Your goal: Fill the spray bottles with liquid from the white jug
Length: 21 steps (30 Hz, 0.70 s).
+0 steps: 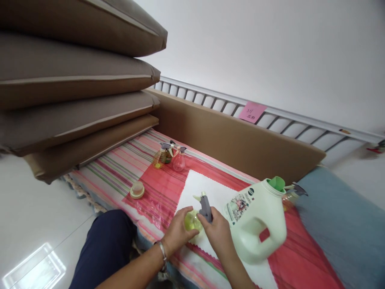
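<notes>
My left hand (179, 228) is wrapped round the yellow-green body of a small spray bottle (192, 219). Fingers of my right hand (217, 230) close on its grey trigger spray head (205, 205), which sits over the bottle's top. How firmly the head is seated on the neck is hidden by my fingers. Just to the right stands a large pale green jug (258, 218) with a handle and a printed label; a green funnel or cup-like piece (277, 183) sits in its open mouth. White cloth (197, 188) lies under the bottle and jug.
Several small spray bottles (179, 160) stand at the back, and another spray bottle (290, 196) is behind the jug. A round cap (137, 189) lies on the red cloth (162, 180). Stacked brown cushions (78, 88) rise at the left; a brown board (228, 132) runs along the back.
</notes>
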### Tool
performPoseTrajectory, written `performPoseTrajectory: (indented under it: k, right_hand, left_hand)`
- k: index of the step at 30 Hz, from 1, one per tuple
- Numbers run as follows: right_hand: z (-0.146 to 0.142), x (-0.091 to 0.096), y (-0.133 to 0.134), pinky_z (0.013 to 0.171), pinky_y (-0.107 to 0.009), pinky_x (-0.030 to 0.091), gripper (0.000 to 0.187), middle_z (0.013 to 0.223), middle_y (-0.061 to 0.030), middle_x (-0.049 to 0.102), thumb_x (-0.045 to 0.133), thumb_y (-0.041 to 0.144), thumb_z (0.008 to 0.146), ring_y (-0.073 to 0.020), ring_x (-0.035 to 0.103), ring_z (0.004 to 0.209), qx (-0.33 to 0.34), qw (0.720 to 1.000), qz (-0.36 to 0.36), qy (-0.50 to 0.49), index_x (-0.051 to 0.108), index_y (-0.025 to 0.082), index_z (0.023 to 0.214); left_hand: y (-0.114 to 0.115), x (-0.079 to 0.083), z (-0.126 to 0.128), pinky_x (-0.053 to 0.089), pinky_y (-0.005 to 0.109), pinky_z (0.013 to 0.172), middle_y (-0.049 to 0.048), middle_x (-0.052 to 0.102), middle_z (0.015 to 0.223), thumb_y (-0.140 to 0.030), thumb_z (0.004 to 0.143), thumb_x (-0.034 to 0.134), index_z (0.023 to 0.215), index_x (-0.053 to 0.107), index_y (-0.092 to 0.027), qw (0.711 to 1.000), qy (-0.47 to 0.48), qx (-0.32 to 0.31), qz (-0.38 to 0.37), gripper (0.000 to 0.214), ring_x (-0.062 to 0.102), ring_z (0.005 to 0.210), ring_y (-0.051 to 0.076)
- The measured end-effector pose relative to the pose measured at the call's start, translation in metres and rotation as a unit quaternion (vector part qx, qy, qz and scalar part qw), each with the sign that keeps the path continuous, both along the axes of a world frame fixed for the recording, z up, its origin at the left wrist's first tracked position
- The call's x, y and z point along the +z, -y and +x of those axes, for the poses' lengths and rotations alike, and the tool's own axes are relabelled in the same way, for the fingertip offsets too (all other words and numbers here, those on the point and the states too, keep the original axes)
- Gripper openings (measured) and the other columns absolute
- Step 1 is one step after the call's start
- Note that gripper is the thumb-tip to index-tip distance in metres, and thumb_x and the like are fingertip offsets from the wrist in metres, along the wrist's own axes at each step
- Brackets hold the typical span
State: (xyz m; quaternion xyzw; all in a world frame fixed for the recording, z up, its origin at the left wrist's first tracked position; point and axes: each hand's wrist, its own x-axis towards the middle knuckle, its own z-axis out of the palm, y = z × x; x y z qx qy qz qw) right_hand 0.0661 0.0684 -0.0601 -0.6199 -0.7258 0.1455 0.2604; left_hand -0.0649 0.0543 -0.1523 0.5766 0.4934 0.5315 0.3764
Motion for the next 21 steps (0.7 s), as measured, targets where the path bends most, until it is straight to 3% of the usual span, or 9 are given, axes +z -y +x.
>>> performPoseTrajectory:
  k: [5,8,13,17,21]
  right_hand:
    - [-0.003,-0.003,0.005,0.059,-0.031,0.038,0.018,0.068,-0.0033,0.061,0.053,0.040,0.078,-0.0234,0.058,0.065,-0.009,1.000,0.007,-0.002,0.049,0.024,0.072]
    - [-0.008,-0.004,0.009,0.060,-0.032,0.039,0.017,0.070,-0.0036,0.062,0.052,0.039,0.080,-0.0236,0.058,0.067,-0.008,1.000,0.007,-0.015,0.050,0.023,0.075]
    - [-0.010,-0.007,0.011,0.065,-0.035,0.044,0.017,0.077,-0.0073,0.065,0.052,0.039,0.080,-0.0262,0.061,0.074,-0.016,0.998,0.005,-0.060,0.054,0.021,0.081]
    - [0.002,-0.031,0.018,0.077,-0.031,0.051,0.034,0.104,-0.0091,0.067,0.052,0.037,0.079,-0.0223,0.063,0.094,0.016,0.991,-0.008,-0.130,0.054,0.019,0.108]
    - [0.006,-0.070,0.026,0.082,-0.034,0.053,0.060,0.120,-0.0153,0.061,0.062,0.027,0.067,-0.0257,0.061,0.105,-0.005,0.985,-0.004,-0.170,0.048,0.012,0.123]
  left_hand:
    - [0.002,0.017,0.003,0.037,0.043,0.102,0.0082,0.060,0.119,-0.020,0.067,0.070,0.119,0.055,-0.023,0.999,-0.023,-0.004,0.041,0.054,0.052,0.114,0.026]
    - [-0.002,0.027,0.011,0.039,0.040,0.100,0.0071,0.062,0.115,-0.014,0.072,0.062,0.113,0.058,-0.023,0.998,-0.002,0.003,0.067,0.042,0.053,0.111,0.024]
    - [-0.008,0.032,0.018,0.047,0.034,0.085,0.0046,0.066,0.096,-0.008,0.071,0.053,0.099,0.062,-0.021,0.998,0.046,0.003,0.041,0.032,0.060,0.092,0.021]
    - [-0.009,0.035,0.012,0.046,0.035,0.088,0.0052,0.067,0.099,-0.009,0.070,0.052,0.099,0.062,-0.020,0.999,0.046,-0.015,0.026,0.033,0.060,0.095,0.021]
    - [-0.010,0.033,0.006,0.042,0.039,0.097,0.0084,0.065,0.108,-0.013,0.071,0.052,0.106,0.060,-0.017,0.999,0.037,-0.023,0.004,0.036,0.058,0.104,0.024]
